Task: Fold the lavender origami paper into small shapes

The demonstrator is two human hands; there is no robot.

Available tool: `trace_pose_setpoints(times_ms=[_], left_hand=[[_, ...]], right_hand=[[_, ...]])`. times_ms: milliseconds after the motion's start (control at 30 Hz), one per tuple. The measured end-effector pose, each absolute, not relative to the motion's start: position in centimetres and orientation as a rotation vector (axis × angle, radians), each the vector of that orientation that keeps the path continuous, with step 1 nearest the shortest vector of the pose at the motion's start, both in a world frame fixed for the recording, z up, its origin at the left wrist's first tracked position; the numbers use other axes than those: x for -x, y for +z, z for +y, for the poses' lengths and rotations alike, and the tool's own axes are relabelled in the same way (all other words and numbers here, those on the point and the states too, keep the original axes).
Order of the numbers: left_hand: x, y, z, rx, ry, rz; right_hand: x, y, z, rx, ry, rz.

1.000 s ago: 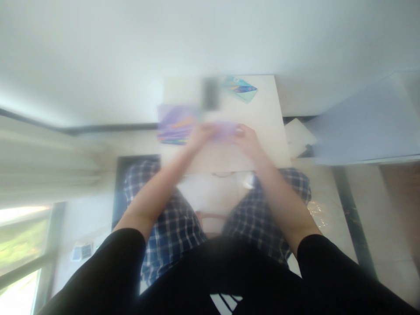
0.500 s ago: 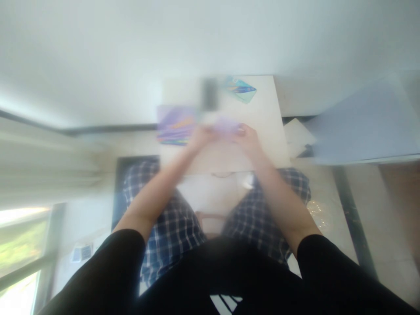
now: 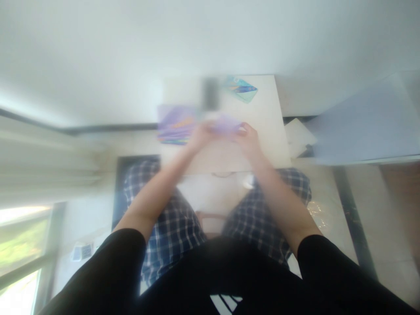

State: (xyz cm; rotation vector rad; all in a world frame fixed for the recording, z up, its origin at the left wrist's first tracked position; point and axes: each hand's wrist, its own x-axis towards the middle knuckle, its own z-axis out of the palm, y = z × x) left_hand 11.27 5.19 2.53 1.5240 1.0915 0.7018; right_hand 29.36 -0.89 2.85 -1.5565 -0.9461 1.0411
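A small purple sheet, perhaps paper (image 3: 226, 124), is held between my two hands above the white table (image 3: 269, 140). My left hand (image 3: 204, 134) is closed on its left end, though blur hides the separate fingers. At its right end my right hand (image 3: 246, 134) pinches the edge, fingers bent. Just left of my left hand lies a purple packet (image 3: 176, 124) with an orange and blue print. Beyond the hands a dark, blurred rectangular object (image 3: 210, 94) sits on the table.
Blue-green printed packaging (image 3: 243, 89) lies at the table's far side. A pale wall (image 3: 210, 35) stands right behind the table. My knees in checked trousers (image 3: 173, 218) flank the near edge. To the right is a large pale panel (image 3: 364, 122).
The purple sheet looks slightly more spread and tilted between my hands. Both hands stay in nearly the same place, and the other things have not moved.
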Motion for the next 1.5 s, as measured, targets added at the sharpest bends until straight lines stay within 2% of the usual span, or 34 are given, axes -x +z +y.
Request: trace_pose_setpoints(times_ms=[633,933,1100,1333,1500], left_hand=[[-11.7,3.4,4.5,-1.544,0.72,1.073],[-10.9,2.4,4.8,-1.519,0.729,1.236],[-11.4,2.3,5.0,-1.579,0.72,1.141],[-12.3,0.3,4.9,-1.661,1.017,1.22],[-12.6,0.1,3.9,-1.671,0.917,1.041]], right_hand=[[-29.5,2.6,-1.0,1.578,1.061,-1.053],[-29.8,2.3,-1.3,1.333,1.348,-1.15],[-30.1,1.6,-1.1,1.451,1.116,-1.263],[-30.2,1.1,-0.9,1.612,0.567,-1.319],[-29.2,1.7,-1.7,1.562,0.468,-1.409]])
